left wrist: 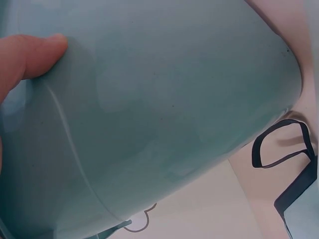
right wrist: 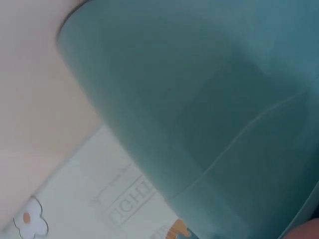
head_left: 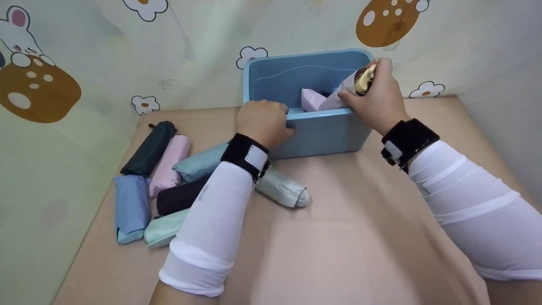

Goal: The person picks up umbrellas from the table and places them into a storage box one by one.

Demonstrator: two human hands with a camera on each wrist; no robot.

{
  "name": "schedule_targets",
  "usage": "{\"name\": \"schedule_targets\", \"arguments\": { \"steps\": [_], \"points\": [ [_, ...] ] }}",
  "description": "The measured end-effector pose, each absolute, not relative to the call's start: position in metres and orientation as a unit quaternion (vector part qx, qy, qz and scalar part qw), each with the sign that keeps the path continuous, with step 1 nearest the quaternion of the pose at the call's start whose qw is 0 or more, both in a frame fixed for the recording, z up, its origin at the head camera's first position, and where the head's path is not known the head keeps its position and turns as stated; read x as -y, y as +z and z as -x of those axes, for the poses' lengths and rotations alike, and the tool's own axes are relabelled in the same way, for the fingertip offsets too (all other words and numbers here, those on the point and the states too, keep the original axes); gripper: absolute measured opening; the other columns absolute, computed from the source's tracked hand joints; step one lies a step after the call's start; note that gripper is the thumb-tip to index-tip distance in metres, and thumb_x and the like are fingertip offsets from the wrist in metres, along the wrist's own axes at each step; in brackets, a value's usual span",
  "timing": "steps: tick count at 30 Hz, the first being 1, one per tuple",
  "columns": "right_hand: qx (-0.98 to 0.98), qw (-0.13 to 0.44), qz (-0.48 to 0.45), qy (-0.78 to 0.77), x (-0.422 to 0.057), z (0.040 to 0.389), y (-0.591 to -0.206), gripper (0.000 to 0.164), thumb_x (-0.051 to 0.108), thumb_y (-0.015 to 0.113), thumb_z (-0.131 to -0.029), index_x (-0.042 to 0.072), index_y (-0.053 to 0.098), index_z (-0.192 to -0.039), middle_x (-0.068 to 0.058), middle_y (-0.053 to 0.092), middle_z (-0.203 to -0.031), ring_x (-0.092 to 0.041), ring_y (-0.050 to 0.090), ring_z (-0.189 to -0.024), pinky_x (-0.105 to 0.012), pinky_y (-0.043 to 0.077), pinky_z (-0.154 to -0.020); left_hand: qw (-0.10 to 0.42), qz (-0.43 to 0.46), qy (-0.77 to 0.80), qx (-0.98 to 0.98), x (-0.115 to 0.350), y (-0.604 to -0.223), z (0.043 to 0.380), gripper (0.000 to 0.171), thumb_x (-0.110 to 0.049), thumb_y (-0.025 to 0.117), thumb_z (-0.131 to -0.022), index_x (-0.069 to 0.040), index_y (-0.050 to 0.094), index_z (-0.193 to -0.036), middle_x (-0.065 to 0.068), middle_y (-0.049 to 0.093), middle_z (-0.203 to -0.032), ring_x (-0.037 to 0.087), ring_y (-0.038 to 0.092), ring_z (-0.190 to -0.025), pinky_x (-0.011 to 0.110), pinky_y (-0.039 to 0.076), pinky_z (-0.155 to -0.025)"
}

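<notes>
A blue plastic bin (head_left: 322, 135) stands at the back of the table in the head view. My left hand (head_left: 263, 123) grips its front rim near the left corner, with the thumb (left wrist: 47, 52) against the outer wall in the left wrist view. Over the bin's right side, my right hand (head_left: 379, 99) holds a folded umbrella (head_left: 338, 96) in a pale lilac cover, its cream end upward and its lower part inside the bin. A pink bundle (head_left: 312, 99) lies beside it in there. Something dark blue behind them is mostly hidden.
Several folded umbrellas lie left of the bin: dark green (head_left: 150, 148), pink (head_left: 171, 163), blue (head_left: 132, 205), teal (head_left: 201, 161), black (head_left: 180, 197) and mint (head_left: 167, 228). A grey-green one (head_left: 281, 188) lies before the bin, partly behind my left wrist. A patterned sheet (head_left: 203, 55) hangs behind.
</notes>
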State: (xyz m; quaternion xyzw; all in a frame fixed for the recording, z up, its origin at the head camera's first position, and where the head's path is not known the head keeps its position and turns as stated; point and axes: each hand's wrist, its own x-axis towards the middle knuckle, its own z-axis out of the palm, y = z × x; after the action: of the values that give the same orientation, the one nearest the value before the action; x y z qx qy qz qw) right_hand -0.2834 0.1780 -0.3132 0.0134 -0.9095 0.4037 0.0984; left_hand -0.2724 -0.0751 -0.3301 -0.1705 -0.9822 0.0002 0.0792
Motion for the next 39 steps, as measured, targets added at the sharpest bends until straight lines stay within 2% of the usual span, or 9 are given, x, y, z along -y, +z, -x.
{"name": "schedule_targets", "arguments": {
  "steps": [4, 11, 16, 18, 24, 27, 34, 39],
  "points": [
    [0.913, 0.082, 0.023, 0.400, -0.178, 0.291, -0.307, 0.081, 0.035, 0.079, -0.093, 0.008, 0.021, -0.143, -0.020, 0.049, -0.147, -0.026, 0.054, -0.135, -0.039, 0.043, -0.119, 0.076, 0.169, 0.005, 0.983, 0.075, -0.330, 0.273, 0.031, -0.047, 0.072, -0.091, -0.017, 0.070, -0.083, 0.001, 0.072, -0.080, 0.023, 0.069, -0.080, 0.044, 0.055, -0.074],
    [0.946, -0.001, 0.009, 0.325, -0.188, 0.297, -0.300, 0.077, 0.037, 0.067, -0.098, 0.005, 0.020, -0.149, -0.025, 0.051, -0.142, -0.034, 0.058, -0.123, -0.050, 0.052, -0.109, 0.080, 0.170, 0.002, 0.982, 0.074, -0.331, 0.273, 0.031, -0.046, 0.072, -0.090, -0.016, 0.071, -0.083, 0.002, 0.072, -0.078, 0.024, 0.069, -0.078, 0.044, 0.056, -0.073],
    [0.923, 0.046, 0.041, 0.379, -0.192, 0.300, -0.298, 0.070, 0.031, 0.067, -0.096, 0.005, 0.025, -0.145, -0.020, 0.048, -0.143, -0.027, 0.054, -0.125, -0.041, 0.050, -0.110, 0.084, 0.168, -0.001, 0.982, 0.075, -0.329, 0.273, 0.030, -0.043, 0.072, -0.089, -0.016, 0.068, -0.077, 0.002, 0.070, -0.076, 0.024, 0.068, -0.077, 0.045, 0.056, -0.072],
    [0.926, 0.050, 0.046, 0.373, -0.191, 0.301, -0.297, 0.068, 0.030, 0.067, -0.096, 0.004, 0.027, -0.145, -0.020, 0.048, -0.143, -0.028, 0.053, -0.127, -0.042, 0.048, -0.112, 0.088, 0.166, -0.001, 0.982, 0.076, -0.329, 0.274, 0.030, -0.042, 0.073, -0.089, -0.016, 0.066, -0.076, 0.002, 0.070, -0.075, 0.024, 0.068, -0.076, 0.045, 0.056, -0.071],
    [0.963, -0.034, 0.010, 0.266, -0.186, 0.304, -0.297, 0.046, 0.017, 0.056, -0.102, -0.003, 0.043, -0.141, -0.025, 0.058, -0.128, -0.037, 0.057, -0.110, -0.053, 0.054, -0.099, 0.080, 0.167, -0.002, 0.983, 0.076, -0.331, 0.272, 0.030, -0.042, 0.071, -0.090, -0.016, 0.067, -0.076, 0.001, 0.068, -0.072, 0.023, 0.066, -0.073, 0.044, 0.056, -0.070],
    [0.967, -0.041, 0.008, 0.250, -0.185, 0.305, -0.297, 0.044, 0.013, 0.053, -0.102, -0.004, 0.048, -0.142, -0.026, 0.060, -0.128, -0.038, 0.059, -0.110, -0.055, 0.055, -0.099, 0.080, 0.168, -0.001, 0.983, 0.076, -0.331, 0.272, 0.031, -0.043, 0.071, -0.090, -0.016, 0.067, -0.076, 0.001, 0.067, -0.071, 0.022, 0.066, -0.072, 0.044, 0.056, -0.070],
    [0.970, -0.015, -0.003, 0.241, -0.185, 0.303, -0.302, 0.036, 0.020, 0.053, -0.104, -0.003, 0.057, -0.131, -0.022, 0.062, -0.118, -0.037, 0.059, -0.105, -0.053, 0.055, -0.095, 0.081, 0.167, -0.001, 0.983, 0.075, -0.330, 0.273, 0.031, -0.043, 0.072, -0.090, -0.016, 0.067, -0.076, 0.001, 0.067, -0.072, 0.022, 0.066, -0.074, 0.044, 0.055, -0.072],
    [0.969, -0.019, -0.002, 0.247, -0.184, 0.301, -0.304, 0.036, 0.024, 0.050, -0.106, -0.001, 0.057, -0.132, -0.020, 0.061, -0.117, -0.036, 0.058, -0.106, -0.051, 0.055, -0.095, 0.081, 0.169, 0.000, 0.982, 0.075, -0.330, 0.273, 0.031, -0.044, 0.073, -0.091, -0.017, 0.068, -0.077, 0.001, 0.068, -0.073, 0.022, 0.067, -0.075, 0.044, 0.055, -0.072]
  ]
}}
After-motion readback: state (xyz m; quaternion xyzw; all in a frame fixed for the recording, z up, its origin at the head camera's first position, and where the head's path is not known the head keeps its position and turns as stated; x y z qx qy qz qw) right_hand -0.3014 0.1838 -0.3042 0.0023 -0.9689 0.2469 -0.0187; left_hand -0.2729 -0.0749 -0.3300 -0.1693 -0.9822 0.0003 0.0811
